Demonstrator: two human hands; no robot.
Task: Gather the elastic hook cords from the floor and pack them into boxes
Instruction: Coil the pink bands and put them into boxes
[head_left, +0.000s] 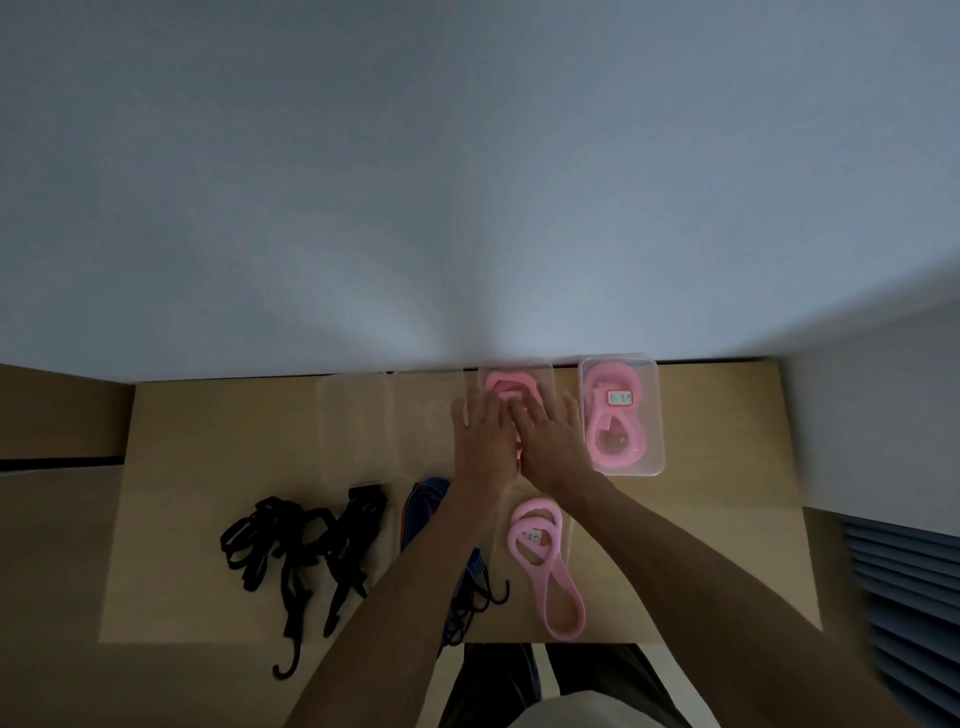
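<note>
Four clear boxes are standing in a row along the far edge of the board (208, 415), against the wall (467, 182). The rightmost box (621, 415), near the far right corner, is holding a coiled pink cord (613, 431) with a small white label on top. The next box (540, 384) to its left is holding another pink cord (501, 387), and both hands are lying flat on top of it. The left hand (483, 441) and the right hand (550, 441) are both spread open, fingers extended, side by side and touching, gripping nothing; whether they are pressing a lid or the cord itself cannot be told. The two boxes further left, one (426, 410) just beside the left hand and one (353, 426) beyond it, are looking empty, though they are faint and blurred.

Nearer the front edge, loose cords are lying outside the boxes: a third pink cord (545, 566) under the right forearm, a blue striped cord (423, 509) partly hidden by the left forearm, and a tangle of black cords (291, 551) with hooks reaching toward the front left corner.
</note>
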